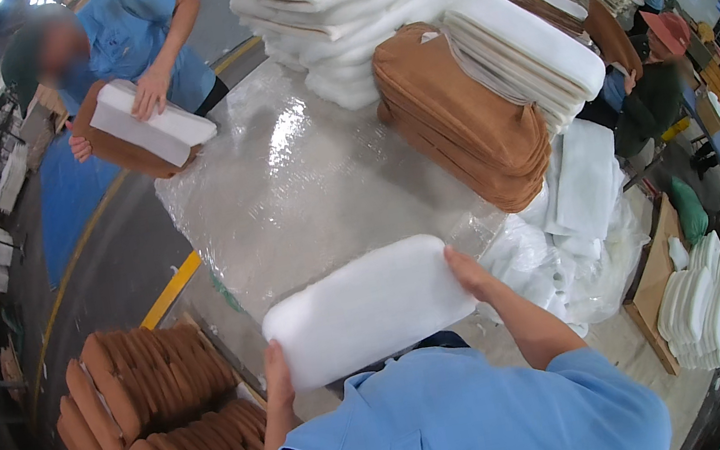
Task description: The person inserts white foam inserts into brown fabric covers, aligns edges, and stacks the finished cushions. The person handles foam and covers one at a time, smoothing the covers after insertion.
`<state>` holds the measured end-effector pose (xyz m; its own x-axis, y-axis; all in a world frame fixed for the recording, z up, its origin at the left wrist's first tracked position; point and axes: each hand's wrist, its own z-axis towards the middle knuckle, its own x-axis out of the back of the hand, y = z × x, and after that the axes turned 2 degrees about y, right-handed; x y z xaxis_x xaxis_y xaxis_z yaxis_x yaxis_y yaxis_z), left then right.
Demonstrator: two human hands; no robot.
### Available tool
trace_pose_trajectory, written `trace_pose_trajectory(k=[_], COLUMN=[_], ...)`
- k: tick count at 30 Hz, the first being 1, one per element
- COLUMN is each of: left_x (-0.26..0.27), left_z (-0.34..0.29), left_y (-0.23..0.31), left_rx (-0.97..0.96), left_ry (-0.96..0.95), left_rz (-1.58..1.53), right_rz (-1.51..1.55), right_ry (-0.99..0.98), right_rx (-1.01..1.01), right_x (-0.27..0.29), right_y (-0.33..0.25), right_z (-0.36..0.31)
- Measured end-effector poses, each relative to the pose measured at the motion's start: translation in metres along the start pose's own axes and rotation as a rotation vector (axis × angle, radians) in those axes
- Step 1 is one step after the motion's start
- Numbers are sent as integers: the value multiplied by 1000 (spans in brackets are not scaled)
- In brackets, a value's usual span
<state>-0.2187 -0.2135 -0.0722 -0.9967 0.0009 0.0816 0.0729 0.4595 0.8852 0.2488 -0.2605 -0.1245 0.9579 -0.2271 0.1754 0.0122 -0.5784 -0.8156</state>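
A white rounded padding sheet (pixel 369 310) spans the space between my two hands at the near edge of the table. My left hand (pixel 277 370) grips its left end, and my right hand (pixel 469 272) grips its right end; the fingers beneath are partly hidden. Beyond the sheet lies the plastic-wrapped tabletop (pixel 327 192). To the far right of my hands rests a stack of brown fabric covers (pixel 456 115), with white pads (pixel 525 48) stacked against it. Across the table, a co-worker's hand (pixel 152 90) lies on a white pad (pixel 142 127) over a brown cover (pixel 115 136).
A tall pile of white pads (pixel 325 4) stands at the table's far side. Bundled brown cushions (pixel 154 380) sit low on the left. Clear plastic bags (pixel 563 259) and a wooden board (pixel 658 291) beside more white pads (pixel 702 303) are on the right. Other people work farther back.
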Motion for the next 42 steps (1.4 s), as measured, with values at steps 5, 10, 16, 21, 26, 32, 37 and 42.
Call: trace_pose_trajectory(k=[5, 10, 16, 21, 26, 32, 37, 42], left_x=[38, 18, 36, 23, 40, 51, -2, -7], left_z=[-11, -13, -16, -31, -30, 3, 42, -1], left_y=[19, 1, -3, -19, -6, 21, 34, 63], left_rx=[233, 285, 431, 261, 384, 239, 340, 55], left_ry=[163, 84, 97, -112, 35, 162, 247, 295], left_rz=[69, -235, -165, -429, -102, -177, 17, -294], right_rz=[242, 259, 240, 176, 36, 159, -289, 28], right_ry=[135, 73, 73, 163, 109, 285, 282, 450], right_rx=[-150, -209, -316, -214, -315, 11, -39, 58], right_x=[55, 12, 33, 15, 19, 24, -22, -9], right_y=[-25, 31, 6, 18, 12, -23, -41, -62], right_z=[-28, -60, -68, -84, -76, -23, -1, -30])
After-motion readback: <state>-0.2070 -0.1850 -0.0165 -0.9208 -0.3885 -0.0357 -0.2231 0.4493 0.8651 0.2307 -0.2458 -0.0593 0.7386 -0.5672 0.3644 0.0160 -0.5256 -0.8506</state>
